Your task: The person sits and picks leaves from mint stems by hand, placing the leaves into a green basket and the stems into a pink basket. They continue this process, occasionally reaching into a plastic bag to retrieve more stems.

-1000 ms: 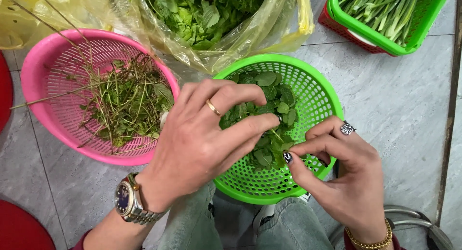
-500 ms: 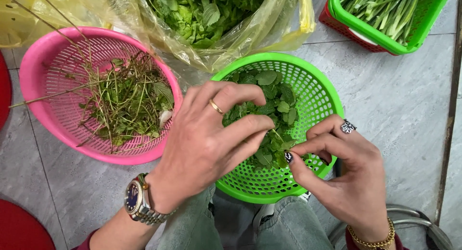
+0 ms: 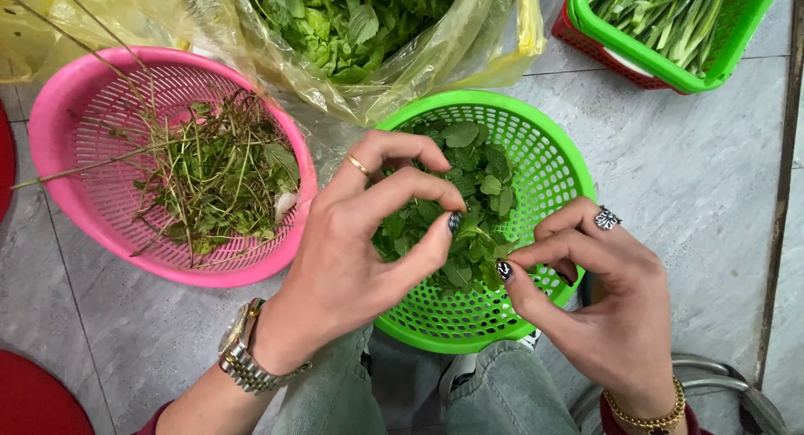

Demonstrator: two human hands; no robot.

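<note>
A round green plastic basket [image 3: 548, 154] rests against my knees and holds a heap of green herb leaves [image 3: 481, 171]. My left hand [image 3: 356, 251], with a ring and a wristwatch, hovers over the basket, its thumb and fingers pinched on a herb sprig [image 3: 465, 234]. My right hand [image 3: 599, 297], wearing a ring and a gold bracelet, pinches the same sprig from the right with thumb and forefinger. The part of the sprig inside my fingers is hidden.
A pink basket [image 3: 84, 100] at the left holds bare stems and scraps. A yellow plastic bag [image 3: 435, 62] of leafy greens lies behind. A green crate [image 3: 670, 66] of spring onions sits at the top right. Grey floor tiles [image 3: 695, 184] surround everything.
My left hand has shifted slightly and its fingers have closed tighter on the sprig. My right hand stays at the basket's right rim, still pinching.
</note>
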